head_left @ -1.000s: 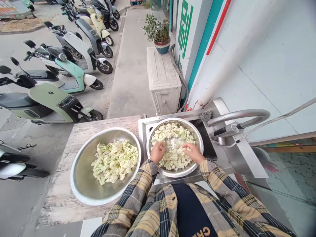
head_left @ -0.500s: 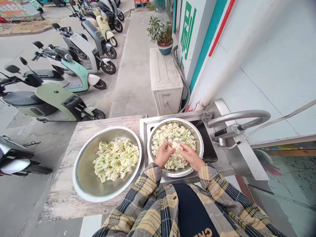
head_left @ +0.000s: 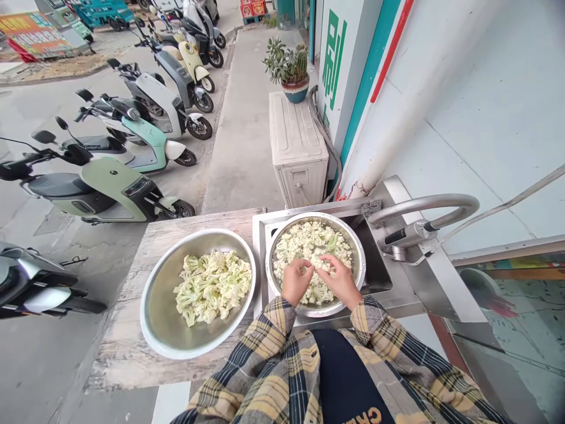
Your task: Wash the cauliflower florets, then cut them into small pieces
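Observation:
Over a steel basin [head_left: 359,247] of cauliflower pieces in water, my left hand [head_left: 296,281] and my right hand [head_left: 343,284] meet, fingers closed in a pinch. A small cauliflower floret [head_left: 316,261] shows between the fingertips of both hands; the fingers partly cover it. Pale florets [head_left: 304,235] fill the basin around them, with a greener piece [head_left: 332,242] near the right side. Left of the basin, a larger steel bowl [head_left: 161,312] holds a heap of cut cauliflower [head_left: 214,285], and neither hand touches it.
The basin sits over a steel sink [head_left: 373,265] with a curved faucet [head_left: 424,203] at its right and a scouring pad [head_left: 371,207] behind. The big bowl stands on a wooden board [head_left: 115,353]. Beyond are an air-conditioner unit [head_left: 296,129], a potted plant [head_left: 295,88] and parked scooters [head_left: 110,182].
The view has shifted slightly, so the surroundings sit a little lower and further right. My hands stay over the basin; the left is now turned with its back more upward, fingertips still close to the right's.

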